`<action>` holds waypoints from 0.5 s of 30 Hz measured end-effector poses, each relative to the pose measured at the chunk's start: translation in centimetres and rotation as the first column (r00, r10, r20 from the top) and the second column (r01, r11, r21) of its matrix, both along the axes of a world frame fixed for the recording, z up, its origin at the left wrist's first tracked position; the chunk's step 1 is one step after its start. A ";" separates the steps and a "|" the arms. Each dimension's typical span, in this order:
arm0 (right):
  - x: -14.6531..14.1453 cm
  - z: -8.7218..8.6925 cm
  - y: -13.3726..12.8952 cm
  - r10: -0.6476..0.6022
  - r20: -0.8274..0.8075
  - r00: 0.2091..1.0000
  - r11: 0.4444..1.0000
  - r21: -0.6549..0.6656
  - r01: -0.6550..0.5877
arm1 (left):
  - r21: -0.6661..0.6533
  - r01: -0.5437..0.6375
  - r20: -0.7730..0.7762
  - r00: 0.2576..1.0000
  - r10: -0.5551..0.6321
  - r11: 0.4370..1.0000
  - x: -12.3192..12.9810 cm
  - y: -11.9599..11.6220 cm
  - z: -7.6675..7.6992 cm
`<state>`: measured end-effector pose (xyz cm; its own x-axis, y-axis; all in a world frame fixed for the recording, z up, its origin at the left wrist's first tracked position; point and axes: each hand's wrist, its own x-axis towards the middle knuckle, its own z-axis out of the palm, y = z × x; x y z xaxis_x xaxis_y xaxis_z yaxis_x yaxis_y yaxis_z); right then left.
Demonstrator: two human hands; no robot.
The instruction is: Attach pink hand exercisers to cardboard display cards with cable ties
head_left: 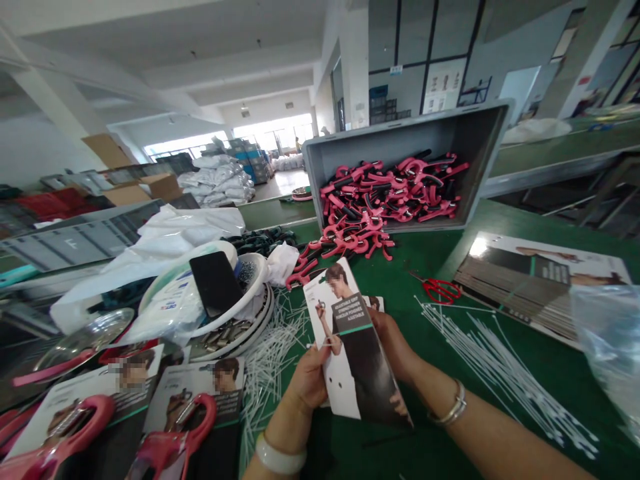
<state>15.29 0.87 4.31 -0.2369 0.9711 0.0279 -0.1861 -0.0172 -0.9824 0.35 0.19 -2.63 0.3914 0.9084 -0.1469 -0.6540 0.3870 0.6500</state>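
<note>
A printed backing card [357,353] for a grip strengthener stands tilted in front of me, held between both hands. My left hand [310,379] is closed on its left edge, thumb in front. From the right, my right hand [393,337] grips the opposite edge, its fingers mostly hidden behind the card. A short white strip, like a cable tie end, shows by my left thumb. Part of another card [376,303] peeks out behind. Loose white cable ties [500,373] lie right of my hands, and more cable ties [275,343] are heaped on the left.
A tipped grey crate [487,153] spills pink-and-black hand grips [395,190] onto the green table. Red scissors [440,291] lie beside a stack of cards [520,283]. A black phone [216,283] rests on a white basket. Cards with pink grips [180,427] lie front left.
</note>
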 end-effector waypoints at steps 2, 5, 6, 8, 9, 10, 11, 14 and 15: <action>0.2 -0.5 -0.2 0.036 -0.058 0.998 0.998 0.059 -0.032 | 0.028 -0.001 -0.032 0.999 0.002 1.000 0.2 0.0 0.5; 1.3 -1.4 -0.2 0.113 -0.079 0.990 0.994 0.023 -0.111 | 0.071 -0.051 -0.045 0.998 0.054 0.996 0.5 0.0 1.1; 1.9 -1.5 -0.1 0.098 -0.057 0.994 0.995 0.016 -0.097 | 0.074 -0.063 -0.040 0.997 0.066 0.995 0.6 0.0 1.3; 3.5 -1.4 0.2 -0.087 0.010 0.996 0.993 0.086 0.085 | 0.058 -0.073 -0.027 0.997 0.075 0.996 0.9 0.1 1.4; 4.3 -1.0 0.3 -0.230 0.061 0.971 0.960 0.176 0.216 | 0.041 -0.067 -0.029 0.997 0.068 0.997 1.0 0.2 1.3; 5.0 -0.5 0.4 -0.361 0.135 0.923 0.902 0.303 0.309 | 0.021 -0.058 -0.037 0.998 0.058 0.998 1.1 0.2 1.2; 5.4 0.0 0.4 -0.452 0.237 0.860 0.835 0.451 0.315 | 0.006 -0.053 -0.048 0.997 0.053 0.999 1.3 0.3 1.1; 5.5 1.1 0.3 -0.501 0.626 0.598 0.717 0.687 -0.119 | 0.016 -0.049 -0.081 0.995 0.050 0.999 1.6 0.2 0.7; 5.2 1.1 0.3 -0.491 0.712 0.502 0.699 0.666 -0.260 | 0.027 -0.049 -0.090 0.995 0.051 0.998 1.7 0.1 0.7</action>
<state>20.47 1.21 5.43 -0.3943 0.7812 0.4840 0.7218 0.5893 -0.3631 2.07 0.32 -1.97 0.3314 0.9303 -0.1572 -0.6100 0.3384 0.7165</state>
